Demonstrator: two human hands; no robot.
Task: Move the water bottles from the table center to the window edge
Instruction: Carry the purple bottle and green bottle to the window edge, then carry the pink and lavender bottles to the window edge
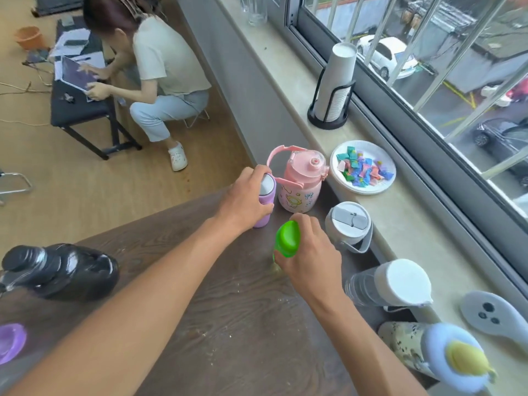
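Note:
My left hand (245, 195) is wrapped around a purple bottle with a silver cap (268, 192), upright at the far edge of the dark wooden table (228, 324). My right hand (311, 255) grips a green-lidded bottle (287, 238), whose body is mostly hidden under the hand. Along the window side stand a pink bottle with a handle (300, 181), a grey-and-white lidded bottle (350, 224), a clear bottle with a white cap (391, 284) and a patterned bottle with a blue-and-yellow lid (445, 352). A black bottle (63, 270) stands at the table's left.
On the window sill (285, 81) are a white plate of coloured candies (363, 170), a stack of paper cups in a black holder (334, 87), a glass (257, 10) and a grey controller (491, 315). A purple lid (11, 341) sits at the left edge. A person (154, 67) crouches on the floor beyond.

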